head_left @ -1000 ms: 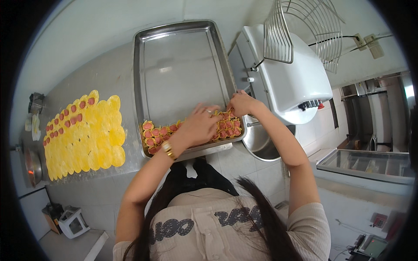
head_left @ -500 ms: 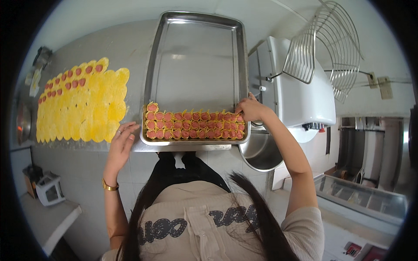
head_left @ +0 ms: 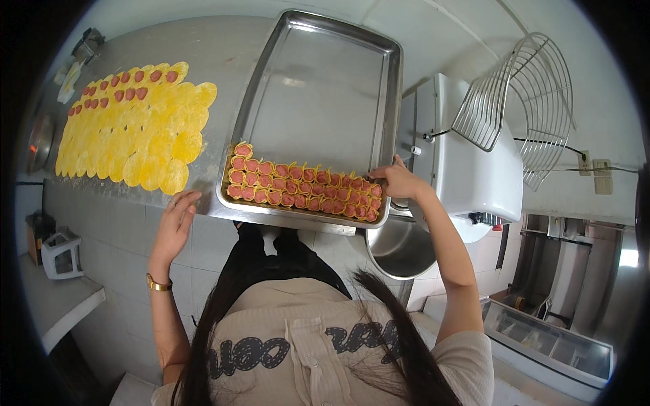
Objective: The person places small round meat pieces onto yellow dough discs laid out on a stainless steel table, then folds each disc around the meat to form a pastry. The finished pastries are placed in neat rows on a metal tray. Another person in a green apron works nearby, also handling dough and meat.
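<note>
A large metal tray (head_left: 325, 74) lies on the counter in front of me. Along its near end stand rows of dumplings (head_left: 298, 187), pink filling in yellow wrappers, plus a single one at the left starting another row. My right hand (head_left: 401, 181) is at the tray's right rim, index finger stretched over the end of the farthest full row; whether it touches a dumpling is unclear. At the counter's front edge, left of the tray, my left hand (head_left: 176, 223) is empty with fingers loosely extended. Overlapping yellow round wrappers (head_left: 135, 145) lie farther left, several topped with pink filling balls (head_left: 130, 94).
A white machine (head_left: 474, 155) with a wire guard (head_left: 487, 108) stands right of the tray. Below it sits a metal bowl (head_left: 401, 250). The counter's front edge (head_left: 291, 230) runs just under the tray. A glass-topped case (head_left: 548, 338) is at lower right.
The view has turned, so tray and counter appear tilted. My left hand is a little farther from the tray's corner. My right hand stays at the right rim, its finger now more outstretched.
</note>
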`<state>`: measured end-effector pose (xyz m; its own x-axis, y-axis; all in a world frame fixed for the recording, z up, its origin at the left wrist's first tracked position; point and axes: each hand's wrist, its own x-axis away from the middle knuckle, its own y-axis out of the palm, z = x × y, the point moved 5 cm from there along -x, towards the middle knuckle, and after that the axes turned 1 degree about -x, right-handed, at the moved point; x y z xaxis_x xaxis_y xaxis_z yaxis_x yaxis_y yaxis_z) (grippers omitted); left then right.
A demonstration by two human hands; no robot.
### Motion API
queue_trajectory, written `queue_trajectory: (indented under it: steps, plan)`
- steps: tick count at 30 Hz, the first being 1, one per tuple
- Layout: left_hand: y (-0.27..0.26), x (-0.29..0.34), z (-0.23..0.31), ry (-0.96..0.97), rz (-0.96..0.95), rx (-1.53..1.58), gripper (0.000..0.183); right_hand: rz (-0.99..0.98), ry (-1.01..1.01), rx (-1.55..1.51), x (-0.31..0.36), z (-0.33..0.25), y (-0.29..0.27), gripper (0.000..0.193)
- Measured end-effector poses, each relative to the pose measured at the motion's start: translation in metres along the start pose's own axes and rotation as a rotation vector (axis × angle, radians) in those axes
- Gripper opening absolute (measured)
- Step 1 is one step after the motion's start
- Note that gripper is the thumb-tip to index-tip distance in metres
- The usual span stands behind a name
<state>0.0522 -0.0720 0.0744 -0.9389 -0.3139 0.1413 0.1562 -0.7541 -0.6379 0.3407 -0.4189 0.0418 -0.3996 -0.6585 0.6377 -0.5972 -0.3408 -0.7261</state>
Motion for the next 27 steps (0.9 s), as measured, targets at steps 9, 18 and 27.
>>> queue_trajectory:
  steps: [9,18,27]
  plan:
    - [0.01,0.021,-0.02,-0.054,0.026,-0.087,0.027,0.09,-0.227,-0.286,-0.012,-0.002,0.013,0.057]
    - [0.033,0.055,-0.044,-0.229,-0.005,-0.148,0.026,-0.04,-0.092,-0.386,-0.012,0.003,0.013,0.053]
    - [0.049,0.104,-0.081,-0.305,0.039,-0.204,0.024,-0.113,-0.113,-0.395,-0.025,0.013,0.02,0.05]
